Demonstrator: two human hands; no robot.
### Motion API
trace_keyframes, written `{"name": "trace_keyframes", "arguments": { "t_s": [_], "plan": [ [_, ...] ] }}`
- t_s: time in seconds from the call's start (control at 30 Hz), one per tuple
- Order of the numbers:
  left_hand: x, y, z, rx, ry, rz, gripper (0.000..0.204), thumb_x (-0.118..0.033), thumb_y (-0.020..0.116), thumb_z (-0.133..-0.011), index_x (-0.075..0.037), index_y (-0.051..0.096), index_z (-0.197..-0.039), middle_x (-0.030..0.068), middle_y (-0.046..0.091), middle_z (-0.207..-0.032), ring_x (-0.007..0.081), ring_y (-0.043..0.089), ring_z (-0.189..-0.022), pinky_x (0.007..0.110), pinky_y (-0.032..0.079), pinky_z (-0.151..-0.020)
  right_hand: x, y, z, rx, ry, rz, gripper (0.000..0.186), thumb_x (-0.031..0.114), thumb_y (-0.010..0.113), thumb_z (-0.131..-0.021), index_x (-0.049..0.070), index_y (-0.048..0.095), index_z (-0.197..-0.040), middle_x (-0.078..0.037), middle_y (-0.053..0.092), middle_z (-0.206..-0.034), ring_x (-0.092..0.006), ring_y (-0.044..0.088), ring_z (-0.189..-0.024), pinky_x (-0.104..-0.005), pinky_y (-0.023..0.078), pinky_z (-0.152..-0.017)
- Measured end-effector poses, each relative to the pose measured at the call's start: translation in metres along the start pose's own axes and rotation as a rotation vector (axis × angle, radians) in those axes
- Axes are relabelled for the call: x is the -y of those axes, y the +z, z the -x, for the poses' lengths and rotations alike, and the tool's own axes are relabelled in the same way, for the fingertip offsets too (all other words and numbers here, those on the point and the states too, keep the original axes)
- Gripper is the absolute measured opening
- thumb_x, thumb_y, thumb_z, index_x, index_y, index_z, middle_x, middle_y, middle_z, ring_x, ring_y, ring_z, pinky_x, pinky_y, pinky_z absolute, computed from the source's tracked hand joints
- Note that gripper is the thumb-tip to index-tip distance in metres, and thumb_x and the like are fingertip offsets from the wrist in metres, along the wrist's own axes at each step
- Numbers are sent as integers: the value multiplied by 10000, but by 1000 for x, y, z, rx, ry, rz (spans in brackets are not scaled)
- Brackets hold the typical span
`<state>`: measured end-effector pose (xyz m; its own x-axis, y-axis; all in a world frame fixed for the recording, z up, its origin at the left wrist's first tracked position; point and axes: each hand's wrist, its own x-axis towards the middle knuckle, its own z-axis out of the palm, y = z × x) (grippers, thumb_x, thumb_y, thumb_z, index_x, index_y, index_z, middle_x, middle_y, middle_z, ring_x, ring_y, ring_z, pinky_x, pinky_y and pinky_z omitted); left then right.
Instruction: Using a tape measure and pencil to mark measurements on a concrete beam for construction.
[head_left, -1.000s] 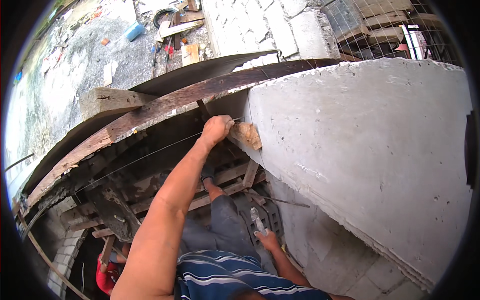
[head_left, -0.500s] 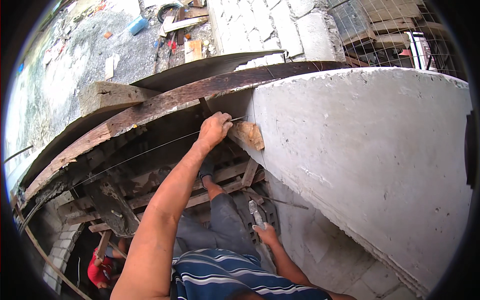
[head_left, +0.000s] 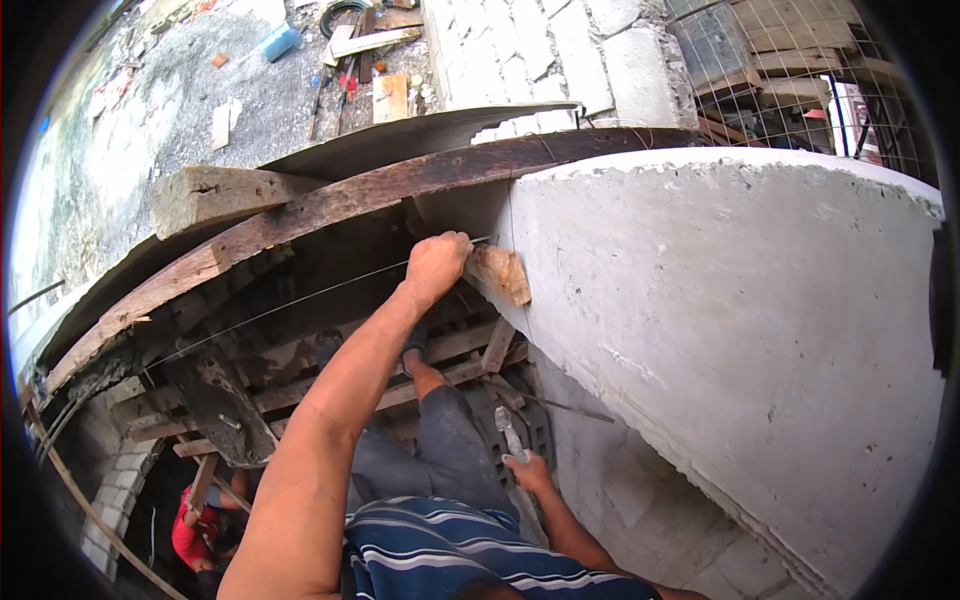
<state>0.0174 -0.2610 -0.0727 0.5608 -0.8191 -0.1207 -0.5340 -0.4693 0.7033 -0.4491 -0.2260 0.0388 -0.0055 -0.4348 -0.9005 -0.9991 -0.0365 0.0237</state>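
Note:
A thin taut string (head_left: 290, 303) crosses the dark gap from the lower left up to my left hand (head_left: 438, 267). The fingers of that hand are closed on it, against the upper end of a short wooden block (head_left: 500, 273). A thin bit shows past the fingertips, above the block; whether it is string or a nail I cannot make out. The block's other end meets the grey concrete wall (head_left: 720, 300). Lower down, near my thigh, my right hand (head_left: 528, 472) is wrapped around the handle of a grey, cement-smeared hammer (head_left: 508, 430), its head pointing away from me.
A long, dark wooden beam (head_left: 350, 200) curves across above the gap, with a timber offcut (head_left: 215, 198) beside it. Planks and crosspieces (head_left: 440, 385) lie below around my legs. Another person in red (head_left: 193, 535) is at the lower left. Wire mesh (head_left: 800, 80) stands at the far right.
My left hand has turned slightly, its fingers now folded closer against the block's end. The right hand and hammer stay nearly in place.

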Motion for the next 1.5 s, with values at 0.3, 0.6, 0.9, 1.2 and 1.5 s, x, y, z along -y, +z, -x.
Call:
{"name": "trace_keyframes", "arguments": {
  "t_s": [0.3, 0.6, 0.9, 1.2, 1.5],
  "plan": [
    [15, 12, -3, -6, 33, 85, 184, -215, 583, -944, -57, 643, -870, 175, 690, -842, 387, 682, -826, 501, 542, -718, 12, -3, -9, -44, -64, -48, 670, 575, 731, -801, -56, 668, -1017, -283, 701, -948, -405, 697, -944, -464, 529, -824],
    [9, 16, -6, 20, -132, 70, 232, -254, 569, -939, -74, 694, -862, 168, 716, -874, 389, 689, -870, 513, 543, -762, 15, -7, -12, -32, -65, -31, 707, 549, 726, -823, -94, 647, -1108, -299, 700, -992, -416, 695, -980, -454, 522, -842],
    [44, -23, 28, -59, -240, 45, 200, -204, 582, -925, -53, 673, -832, 215, 687, -823, 430, 669, -824, 526, 535, -726, 1, 13, -15, -190, -190, -35, 577, 489, 790, -790, -35, 664, -993, -148, 703, -806, -242, 693, -760, -380, 535, -717],
    [-19, -94, 215, 386, 87, 161, 193, -216, 621, -901, -60, 731, -880, 178, 717, -868, 405, 683, -842, 493, 549, -760, 125, -33, 66, -156, -513, -178, 367, 261, 829, -793, 21, 696, -1036, -124, 703, -883, -201, 660, -801, -354, 526, -753],
    [-75, -224, 267, 263, -13, 531, 226, -197, 616, -926, 3, 716, -958, 191, 710, -1003, 397, 674, -917, 455, 535, -816, 251, -38, 159, 34, -798, -146, 351, 229, 815, -808, 22, 694, -1064, -142, 716, -911, -215, 680, -823, -354, 532, -787]
  ]
}}
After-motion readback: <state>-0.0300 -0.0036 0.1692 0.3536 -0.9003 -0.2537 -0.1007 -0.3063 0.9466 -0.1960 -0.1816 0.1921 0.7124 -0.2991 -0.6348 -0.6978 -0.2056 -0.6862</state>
